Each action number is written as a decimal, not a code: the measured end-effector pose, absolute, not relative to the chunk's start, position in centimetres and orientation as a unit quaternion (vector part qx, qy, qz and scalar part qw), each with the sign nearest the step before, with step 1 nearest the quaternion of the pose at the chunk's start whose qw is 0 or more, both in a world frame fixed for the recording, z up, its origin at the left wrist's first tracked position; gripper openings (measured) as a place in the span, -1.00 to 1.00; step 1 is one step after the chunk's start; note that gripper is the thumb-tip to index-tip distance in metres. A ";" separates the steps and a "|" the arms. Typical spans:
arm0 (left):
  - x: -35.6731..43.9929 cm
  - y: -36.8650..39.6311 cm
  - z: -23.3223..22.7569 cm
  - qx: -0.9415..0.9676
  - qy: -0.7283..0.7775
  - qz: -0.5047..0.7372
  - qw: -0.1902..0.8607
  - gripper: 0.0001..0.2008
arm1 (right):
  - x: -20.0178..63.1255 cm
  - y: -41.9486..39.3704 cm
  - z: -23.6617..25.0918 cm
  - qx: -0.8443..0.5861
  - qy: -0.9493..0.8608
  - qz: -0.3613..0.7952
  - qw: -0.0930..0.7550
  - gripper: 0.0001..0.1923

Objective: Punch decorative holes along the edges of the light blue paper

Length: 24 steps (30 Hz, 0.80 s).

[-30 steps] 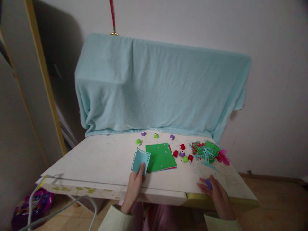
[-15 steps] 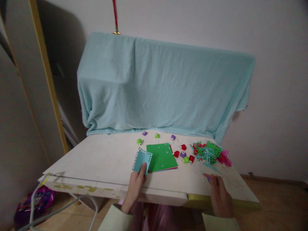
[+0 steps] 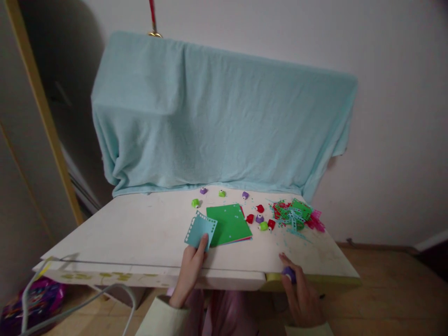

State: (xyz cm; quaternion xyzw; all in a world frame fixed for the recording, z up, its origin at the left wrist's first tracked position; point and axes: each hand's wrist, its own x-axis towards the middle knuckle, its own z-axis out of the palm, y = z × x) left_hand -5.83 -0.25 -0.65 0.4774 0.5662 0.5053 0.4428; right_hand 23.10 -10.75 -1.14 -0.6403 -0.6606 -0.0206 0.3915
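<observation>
A light blue sheet of paper (image 3: 200,229), with holes punched along its upper edges, is pinched between the thumb and fingers of my left hand (image 3: 193,263). It overlaps the left side of a stack of paper with green on top (image 3: 229,225). My right hand (image 3: 301,294) is at the table's front edge, its index finger stretched forward, with a small purple craft punch (image 3: 289,274) held in it. On the table lie several similar punches, among them a red one (image 3: 249,219), a green one (image 3: 263,226) and another purple one (image 3: 259,218).
At the right is a heap of punched paper scraps (image 3: 294,215) in green, red, blue and pink. A light blue cloth (image 3: 224,121) hangs behind the white table (image 3: 140,233). A grey cable (image 3: 87,303) loops at the front left, near a purple bag (image 3: 42,298).
My right hand has moved left and down and turned, so the purple punch shows more. My left hand still holds the blue paper. The whole view has shifted.
</observation>
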 end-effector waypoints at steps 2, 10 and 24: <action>-5.9 -0.2 -0.9 0.504 0.579 0.480 0.423 -0.55 | 23.2 -11.6 -1.4 -0.637 -0.660 -0.030 0.397 -0.57; -6.2 0.3 -1.2 0.563 0.595 0.430 0.380 -0.50 | 28.6 -11.9 -1.6 -0.682 -0.629 -0.093 0.361 -0.59; -6.2 0.2 -0.7 0.556 0.596 0.432 0.385 -0.50 | 32.1 -8.3 -0.3 -0.637 -0.727 -0.106 0.233 -0.67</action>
